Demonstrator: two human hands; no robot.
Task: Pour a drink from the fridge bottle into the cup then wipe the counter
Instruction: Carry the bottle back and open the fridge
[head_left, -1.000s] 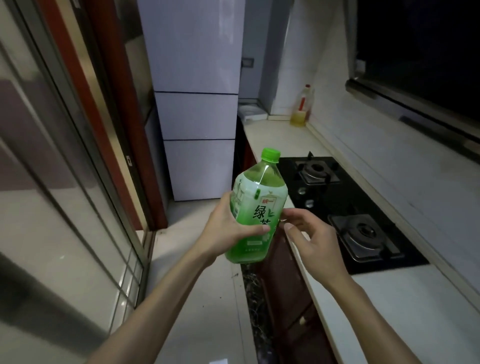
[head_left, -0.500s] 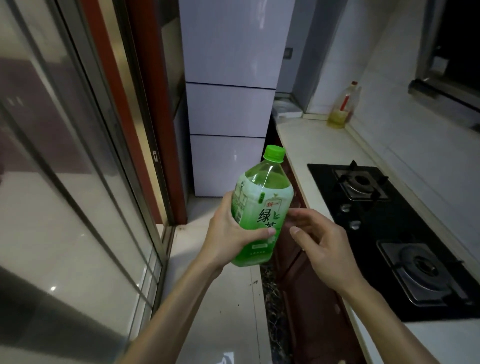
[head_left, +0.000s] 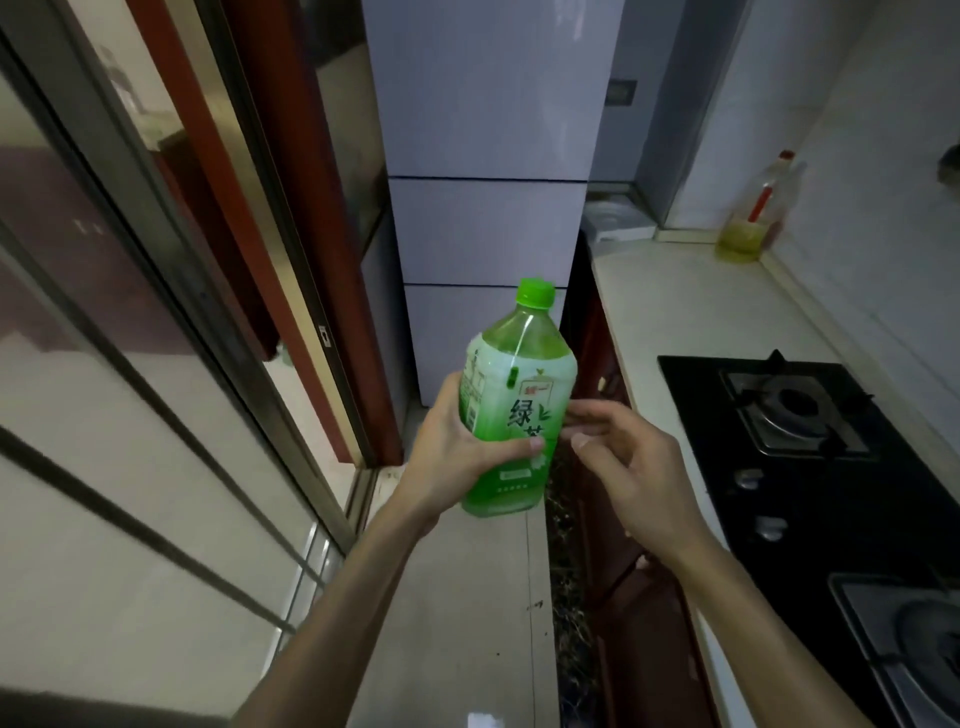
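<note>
A green tea bottle (head_left: 511, 384) with a green cap and a green-and-white label is upright in front of me, above the floor beside the counter. My left hand (head_left: 457, 447) is wrapped around its lower half from the left. My right hand (head_left: 628, 467) hovers just right of the bottle with its fingers spread, the fingertips close to the label but not gripping it. The white fridge (head_left: 488, 208) stands shut straight ahead. No cup or cloth is in view.
A pale counter (head_left: 691, 312) runs along the right, with a black gas hob (head_left: 810, 441) set into it. A yellow oil bottle (head_left: 753, 218) stands at its far corner. Sliding glass doors (head_left: 130, 415) line the left. Dark red cabinets (head_left: 618, 597) sit under the counter.
My view has swung to the left, so the hob sits further right in frame. The bottle stays in my left hand, and my right hand has drawn slightly away from it.
</note>
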